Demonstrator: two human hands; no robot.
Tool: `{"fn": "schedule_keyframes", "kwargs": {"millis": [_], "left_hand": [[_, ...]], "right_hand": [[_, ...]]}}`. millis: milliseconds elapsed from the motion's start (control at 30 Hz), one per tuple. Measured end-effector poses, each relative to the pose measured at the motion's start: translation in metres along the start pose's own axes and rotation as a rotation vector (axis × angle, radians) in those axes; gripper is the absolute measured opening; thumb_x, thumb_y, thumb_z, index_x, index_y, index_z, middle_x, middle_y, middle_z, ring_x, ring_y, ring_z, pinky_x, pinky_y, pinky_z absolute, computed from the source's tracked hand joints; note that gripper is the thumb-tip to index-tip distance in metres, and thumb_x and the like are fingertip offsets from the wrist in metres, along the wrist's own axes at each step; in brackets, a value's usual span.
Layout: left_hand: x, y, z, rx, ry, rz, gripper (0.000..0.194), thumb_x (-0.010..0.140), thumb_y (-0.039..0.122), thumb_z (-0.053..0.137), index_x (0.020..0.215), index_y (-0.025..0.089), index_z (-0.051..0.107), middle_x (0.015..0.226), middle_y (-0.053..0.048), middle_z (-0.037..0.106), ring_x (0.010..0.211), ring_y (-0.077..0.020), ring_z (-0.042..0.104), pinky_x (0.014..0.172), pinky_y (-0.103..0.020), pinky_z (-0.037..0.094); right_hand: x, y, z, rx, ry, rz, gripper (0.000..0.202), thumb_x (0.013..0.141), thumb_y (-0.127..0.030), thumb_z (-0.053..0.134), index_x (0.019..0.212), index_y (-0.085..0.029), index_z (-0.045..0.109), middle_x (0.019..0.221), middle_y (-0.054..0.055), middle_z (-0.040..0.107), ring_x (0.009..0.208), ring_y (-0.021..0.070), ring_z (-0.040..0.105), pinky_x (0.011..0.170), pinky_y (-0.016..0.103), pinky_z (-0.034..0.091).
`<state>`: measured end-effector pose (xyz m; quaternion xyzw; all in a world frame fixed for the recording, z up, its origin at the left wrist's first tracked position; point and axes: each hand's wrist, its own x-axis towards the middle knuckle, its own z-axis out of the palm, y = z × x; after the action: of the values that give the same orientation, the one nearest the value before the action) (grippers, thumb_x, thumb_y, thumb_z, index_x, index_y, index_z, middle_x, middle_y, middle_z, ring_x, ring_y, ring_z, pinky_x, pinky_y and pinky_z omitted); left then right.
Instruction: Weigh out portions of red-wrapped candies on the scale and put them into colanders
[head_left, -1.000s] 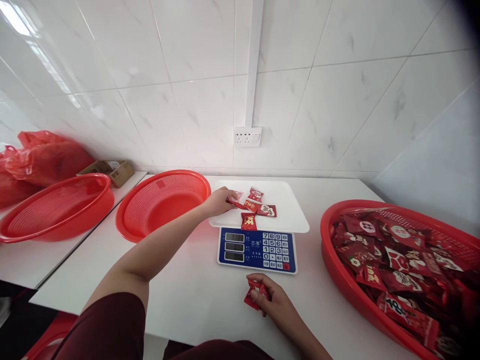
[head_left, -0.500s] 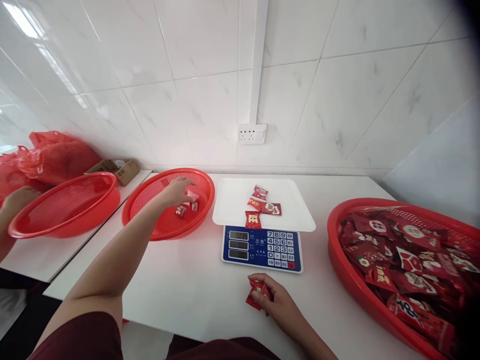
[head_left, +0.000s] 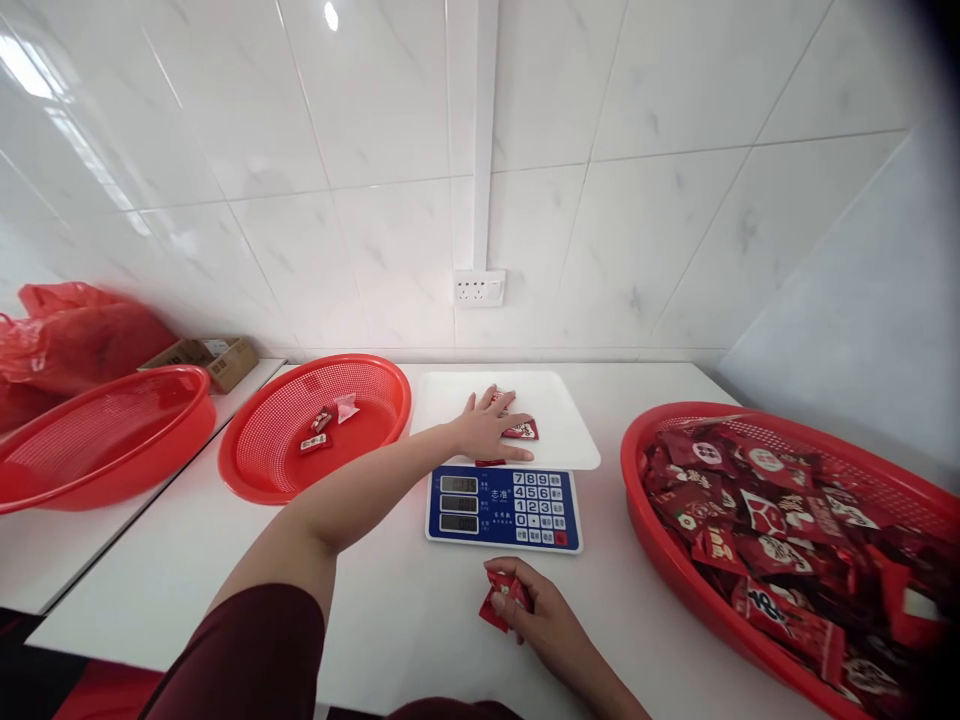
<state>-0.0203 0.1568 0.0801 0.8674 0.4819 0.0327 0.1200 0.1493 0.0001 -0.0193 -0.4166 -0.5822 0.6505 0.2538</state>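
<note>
My left hand (head_left: 491,430) reaches over the white tray (head_left: 566,425) of the scale, fingers spread over several red candy packets. One dark red candy packet (head_left: 523,429) shows beside the fingers; others are partly covered. In front of the scale's blue keypad panel (head_left: 504,510), my right hand (head_left: 536,610) is closed on red candy packets (head_left: 504,597), held between thumb and fingers just above or at the table. How many it holds I cannot tell. To the left, a red basket (head_left: 240,455) contains a pink packet (head_left: 346,407) and a few small wrapped pieces (head_left: 316,441).
A large red basket (head_left: 637,500) full of candy packets stands at the right. Another red basket (head_left: 196,415) sits at the far left, near a cardboard box (head_left: 234,365) and red plastic bags (head_left: 90,335). A socket (head_left: 480,289) is on the tiled wall behind the white table (head_left: 405,620).
My left hand has moved right, from the left basket to the packets on the scale tray. My right hand keeps its packets. The other person's hand at far left is out of view.
</note>
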Motion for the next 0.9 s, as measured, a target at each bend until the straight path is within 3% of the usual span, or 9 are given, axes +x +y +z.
{"fn": "schedule_keyframes", "kwargs": {"millis": [200,400,700,900], "left_hand": [[0.011,0.001,0.007,0.126,0.13,-0.008,0.056,0.085,0.06,0.038,0.127,0.025,0.048,0.141,-0.009,0.036,0.131,-0.0326,0.027,0.103,-0.048,0.031],[0.013,0.007,0.009,0.209,0.197,-0.038,0.038,0.091,0.046,0.035,0.107,0.02,0.058,0.113,-0.01,0.054,0.106,-0.0276,0.049,0.078,-0.039,0.048],[0.013,-0.005,0.003,0.19,0.301,-0.09,0.031,0.091,0.044,0.041,0.092,0.02,0.061,0.095,-0.005,0.059,0.08,-0.0168,0.06,0.062,-0.025,0.044],[-0.003,-0.024,-0.031,0.183,0.458,-0.231,0.037,0.092,0.047,0.037,0.09,0.02,0.061,0.093,-0.004,0.06,0.076,-0.0151,0.06,0.06,-0.024,0.041]], "right_hand": [[0.0,0.001,0.001,-0.007,-0.035,0.006,0.046,0.074,-0.052,0.061,0.105,-0.019,0.059,0.084,0.003,0.058,0.063,0.0135,0.053,0.051,0.024,0.042],[-0.001,-0.002,0.001,-0.052,-0.026,0.012,0.044,0.074,-0.05,0.061,0.106,-0.019,0.059,0.089,0.005,0.061,0.071,0.0169,0.057,0.054,0.025,0.043],[0.0,0.001,0.002,-0.051,0.019,0.001,0.046,0.072,-0.052,0.063,0.105,-0.02,0.061,0.091,0.005,0.063,0.074,0.0185,0.057,0.054,0.025,0.045],[-0.002,-0.003,0.001,-0.059,-0.006,0.0,0.042,0.073,-0.048,0.063,0.105,-0.02,0.062,0.093,0.005,0.064,0.076,0.0195,0.058,0.059,0.028,0.047]]}}
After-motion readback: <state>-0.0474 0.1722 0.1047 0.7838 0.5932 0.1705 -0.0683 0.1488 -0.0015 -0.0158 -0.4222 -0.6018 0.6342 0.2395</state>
